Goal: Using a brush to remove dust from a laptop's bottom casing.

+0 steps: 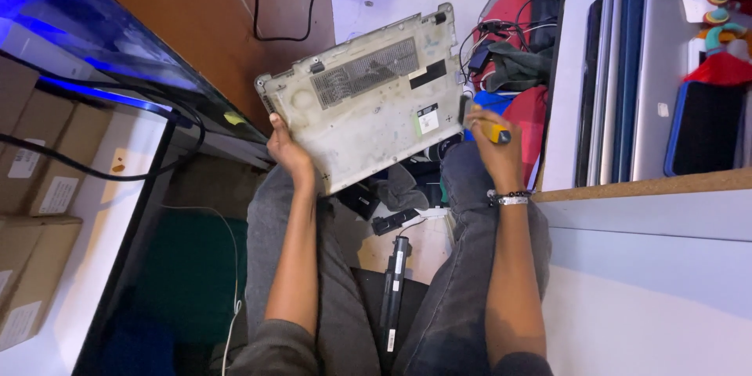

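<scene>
Left hand is gripping the lower left edge of a dirty, upturned laptop, fingers closed on it, holding it tilted above the lap. Right hand is clasping a yellow-handled screwdriver against the laptop's right edge. A long black battery is lying between the knees.

- The upturned laptop base filled the gap above the knees.
- A shelf edge with upright laptops walled the right.
- Floor clutter and a long black battery blocked the space between the legs.
</scene>
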